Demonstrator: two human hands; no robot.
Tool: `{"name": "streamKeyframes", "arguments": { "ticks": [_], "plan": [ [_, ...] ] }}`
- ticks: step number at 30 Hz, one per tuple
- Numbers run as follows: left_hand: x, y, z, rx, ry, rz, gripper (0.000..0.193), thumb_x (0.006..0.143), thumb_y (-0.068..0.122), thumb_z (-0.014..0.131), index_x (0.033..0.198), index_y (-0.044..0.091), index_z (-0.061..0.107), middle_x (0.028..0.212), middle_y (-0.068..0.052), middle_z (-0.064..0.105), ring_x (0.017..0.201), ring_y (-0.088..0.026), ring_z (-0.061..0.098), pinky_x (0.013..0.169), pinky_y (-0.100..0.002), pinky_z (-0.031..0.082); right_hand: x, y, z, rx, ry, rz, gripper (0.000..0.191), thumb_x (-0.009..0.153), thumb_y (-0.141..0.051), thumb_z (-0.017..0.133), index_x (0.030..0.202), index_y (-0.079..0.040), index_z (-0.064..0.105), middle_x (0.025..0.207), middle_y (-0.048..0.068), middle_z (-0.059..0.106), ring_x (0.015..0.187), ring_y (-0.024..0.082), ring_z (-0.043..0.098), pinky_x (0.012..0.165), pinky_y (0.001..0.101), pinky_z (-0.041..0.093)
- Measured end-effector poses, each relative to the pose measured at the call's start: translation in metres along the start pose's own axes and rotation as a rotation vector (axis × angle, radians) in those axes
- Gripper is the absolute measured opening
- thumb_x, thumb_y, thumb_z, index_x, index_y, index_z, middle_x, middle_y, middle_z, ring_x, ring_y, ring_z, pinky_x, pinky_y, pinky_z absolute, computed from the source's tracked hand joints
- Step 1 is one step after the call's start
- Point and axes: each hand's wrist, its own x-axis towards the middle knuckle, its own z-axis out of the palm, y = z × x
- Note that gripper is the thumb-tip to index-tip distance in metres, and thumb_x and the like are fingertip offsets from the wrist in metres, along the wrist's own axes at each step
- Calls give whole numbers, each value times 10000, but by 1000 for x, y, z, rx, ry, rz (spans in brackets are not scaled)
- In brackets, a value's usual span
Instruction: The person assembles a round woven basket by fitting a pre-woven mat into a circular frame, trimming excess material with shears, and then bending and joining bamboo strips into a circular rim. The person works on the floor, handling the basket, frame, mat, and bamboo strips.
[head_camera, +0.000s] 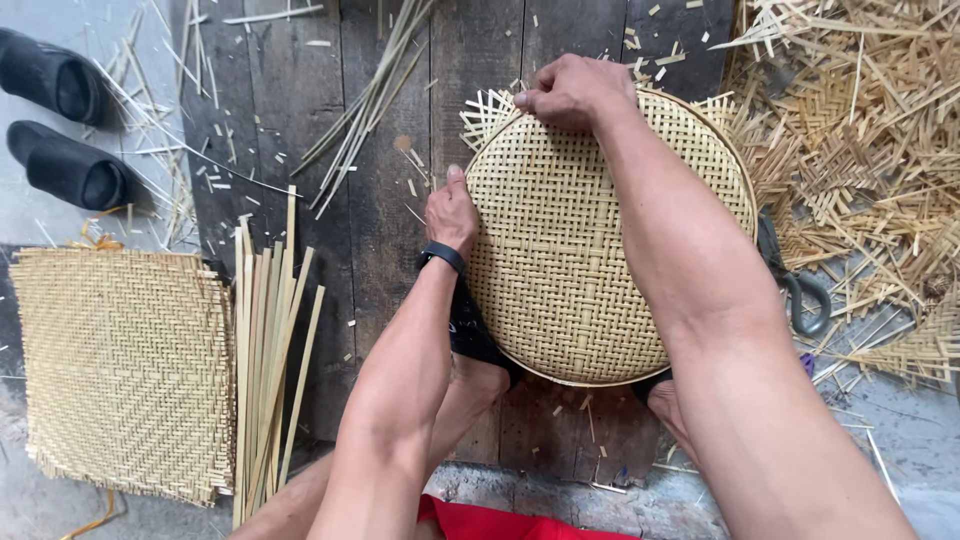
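Round pale woven bamboo tray (600, 250) lies on dark weathered wooden planks (390, 250), just right of centre. Left hand (452, 213) presses its rim at nine o'clock, fingers apparently curled over the edge. Right hand (575, 92) is clenched on the rim at twelve o'clock. Square woven mat (120, 370) and loose bamboo strips (265, 340) lie at eight o'clock; offcut heap (860, 160) and grey-handled scissors (800, 290) at three; black shoes (60, 125) at ten.

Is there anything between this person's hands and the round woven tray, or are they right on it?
Nothing visible stands between them. The left hand presses on the left rim of the round woven tray, and the right hand grips its far edge. The scissors lie off to the right, clear of both hands.
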Motion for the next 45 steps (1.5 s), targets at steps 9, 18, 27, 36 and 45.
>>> {"name": "streamKeyframes", "arguments": {
  "ticks": [9,18,27,36,45],
  "plan": [
    [-38,14,-30,-27,59,25,755,1016,648,341,1084,-7,710,1115,-297,683,1077,-451,618,967,-521,476,-156,76,21,179,648,-530,257,1027,-263,711,1172,-51,716,1284,160,636,1252,311,587,1077,433,487],
    [-197,-85,-50,-73,347,594,529,924,285,718,1355,48,526,1276,-181,552,1219,-385,518,1056,-481,422,-480,285,17,19,343,249,366,1071,-396,664,1268,-101,753,1157,176,767,1062,289,725,972,446,559],
    [-204,-148,-105,-100,374,505,268,951,276,702,1101,54,713,1083,-138,675,1040,-294,643,940,-407,512,-503,237,73,255,174,141,376,984,-380,687,1239,-112,749,1063,139,775,974,249,714,887,429,567],
    [-90,-73,-55,-524,-45,-64,495,1050,533,582,992,51,679,802,-17,601,711,-211,511,645,-398,424,-272,214,125,694,494,243,505,972,-496,624,1131,-21,691,1061,167,744,964,244,692,878,392,544],
    [-60,-73,-20,-942,-20,-305,479,1051,357,474,1269,-42,626,1305,-136,683,1119,-283,667,988,-463,536,-198,197,131,1386,457,655,635,1054,-649,332,798,-105,535,791,49,550,759,187,541,698,433,472]
  ]
}}
